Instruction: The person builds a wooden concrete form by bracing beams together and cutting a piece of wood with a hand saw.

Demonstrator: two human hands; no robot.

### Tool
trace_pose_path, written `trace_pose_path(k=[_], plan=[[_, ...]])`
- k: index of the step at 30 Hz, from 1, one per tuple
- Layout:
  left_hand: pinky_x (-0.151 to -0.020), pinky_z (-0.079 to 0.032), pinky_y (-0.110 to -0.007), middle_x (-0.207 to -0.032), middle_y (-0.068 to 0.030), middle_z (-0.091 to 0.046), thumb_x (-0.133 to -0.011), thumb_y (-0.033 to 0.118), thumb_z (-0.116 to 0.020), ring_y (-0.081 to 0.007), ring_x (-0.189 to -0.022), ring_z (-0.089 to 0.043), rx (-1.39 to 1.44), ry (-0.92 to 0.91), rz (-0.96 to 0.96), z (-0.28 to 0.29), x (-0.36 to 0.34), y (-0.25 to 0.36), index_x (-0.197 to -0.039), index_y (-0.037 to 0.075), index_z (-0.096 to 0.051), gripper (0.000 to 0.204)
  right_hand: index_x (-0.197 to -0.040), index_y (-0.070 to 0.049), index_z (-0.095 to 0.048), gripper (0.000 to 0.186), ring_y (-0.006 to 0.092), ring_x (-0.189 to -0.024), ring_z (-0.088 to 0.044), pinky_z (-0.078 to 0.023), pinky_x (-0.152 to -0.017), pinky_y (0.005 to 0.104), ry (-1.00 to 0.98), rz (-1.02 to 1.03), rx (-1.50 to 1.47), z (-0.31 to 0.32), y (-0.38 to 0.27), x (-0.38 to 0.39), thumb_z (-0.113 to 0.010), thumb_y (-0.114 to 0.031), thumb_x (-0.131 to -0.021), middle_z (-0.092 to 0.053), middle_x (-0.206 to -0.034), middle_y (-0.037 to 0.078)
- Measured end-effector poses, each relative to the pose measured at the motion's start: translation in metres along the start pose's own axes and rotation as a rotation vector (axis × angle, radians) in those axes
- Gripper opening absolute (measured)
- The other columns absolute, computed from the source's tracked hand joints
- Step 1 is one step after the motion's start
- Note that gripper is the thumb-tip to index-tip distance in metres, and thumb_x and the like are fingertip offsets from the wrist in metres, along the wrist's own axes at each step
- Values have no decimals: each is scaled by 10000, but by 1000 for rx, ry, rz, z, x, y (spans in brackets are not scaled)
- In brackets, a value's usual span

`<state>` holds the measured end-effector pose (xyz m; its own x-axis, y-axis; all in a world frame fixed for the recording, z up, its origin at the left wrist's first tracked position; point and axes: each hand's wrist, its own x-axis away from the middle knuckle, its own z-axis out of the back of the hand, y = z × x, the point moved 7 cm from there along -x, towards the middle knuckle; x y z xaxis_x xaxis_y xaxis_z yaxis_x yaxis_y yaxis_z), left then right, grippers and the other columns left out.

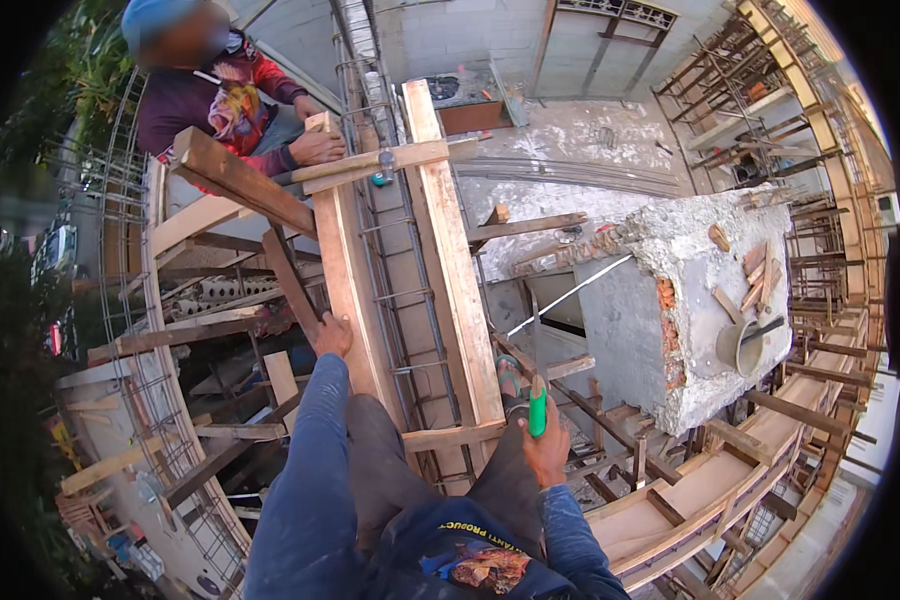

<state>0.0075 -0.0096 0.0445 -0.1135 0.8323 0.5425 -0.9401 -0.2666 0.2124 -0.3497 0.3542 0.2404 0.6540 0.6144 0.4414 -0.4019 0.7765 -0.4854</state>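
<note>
My left hand (333, 336) grips the outer edge of the left formwork board (348, 285), beside a slanting wooden brace (291, 275). My right hand (546, 452) is wrapped round the green handle (538, 412) of a tool, held upright right of the formwork. A thin dark strip like a saw blade, seen edge-on, rises above the handle; I cannot make out its kind for certain. Between the left board and the right formwork board (457, 260) runs a steel rebar cage (398, 270). A wooden crosspiece (454, 437) joins the boards near my knees.
At the far left a co-worker (210, 110) holds a wood piece by the formwork. A hammer (385, 166) lies across a crosspiece there. On the right, a rough concrete block (620, 335) carries a bucket (740, 347) and wood scraps. Timber props and deep gaps flank the formwork.
</note>
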Motion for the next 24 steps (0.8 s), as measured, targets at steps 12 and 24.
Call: trace_pose_path(k=[12, 24], plan=[[-1116, -295, -584, -1483, -212, -401, -873, 253, -663, -383, -1357, -399, -254, 192, -505, -26, 186, 85, -1388, 8, -496, 595, -1480, -129, -422, 732, 455, -778, -685, -526, -644, 521, 108, 188, 4, 3, -46, 48, -765, -305, -858, -700, -881, 249], [-884, -485, -571, -1066, -158, -680, -916, 356, -635, -360, -996, -658, -567, -1049, -828, -214, 322, 50, -1166, 60, -659, 388, -1493, -114, -388, 939, 348, -884, -723, -578, -726, 459, 100, 307, 61, -71, -87, 92, -772, -569, -767, -723, -1049, 176]])
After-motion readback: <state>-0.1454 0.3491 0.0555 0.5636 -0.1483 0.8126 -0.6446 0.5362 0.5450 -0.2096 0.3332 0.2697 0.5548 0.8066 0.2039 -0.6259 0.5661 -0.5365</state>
